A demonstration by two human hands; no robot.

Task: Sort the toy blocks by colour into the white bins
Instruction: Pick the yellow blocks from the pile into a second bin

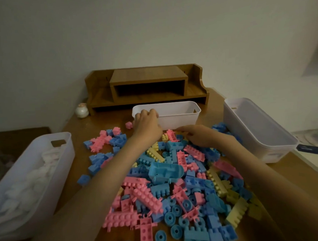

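Observation:
A heap of pink, blue and yellow toy blocks [175, 178] covers the wooden table [74, 164]. Three white bins surround it: a left bin [46, 154] holding white blocks, a middle bin [178, 117] at the back, a right bin [255, 127] that looks empty. My left hand [147, 124] is at the middle bin's front left corner, fingers curled over its rim; whether it holds a block is hidden. My right hand [197, 135] reaches into the far edge of the heap, fingers bent down among yellow blocks [165, 137] just in front of the bin.
A wooden desk shelf [147, 84] stands against the wall behind the middle bin. A small round ornament [81, 110] sits left of it. A single pink block [128, 125] lies apart near the left hand. Blue wheels [175, 219] lie near the front edge.

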